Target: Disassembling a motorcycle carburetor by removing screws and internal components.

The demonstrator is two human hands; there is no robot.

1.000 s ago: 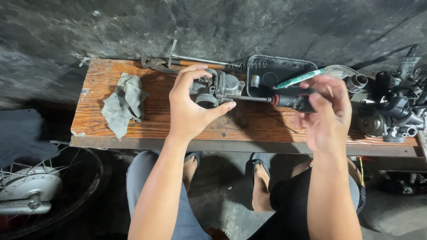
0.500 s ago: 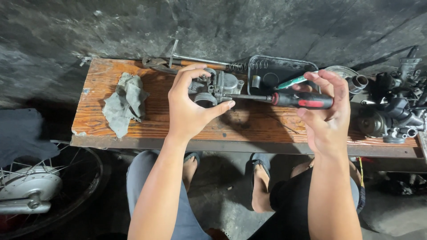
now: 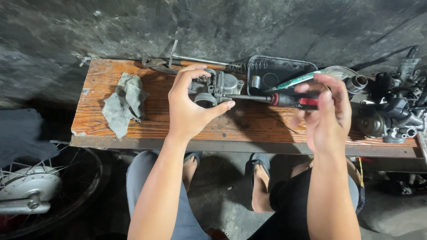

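Rag (image 3: 125, 103) lies left of carburetor (image 3: 215, 89) on bench (image 3: 249, 126); tray (image 3: 275, 71) behind-right.

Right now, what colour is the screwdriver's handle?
Black and red screwdriver handle, seen in the head view.

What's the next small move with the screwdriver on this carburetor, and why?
Probably keep turning the screwdriver. Its tip sits against the side of the carburetor, the left hand steadies that part above the wooden bench, and the right hand grips the handle with its fingers.
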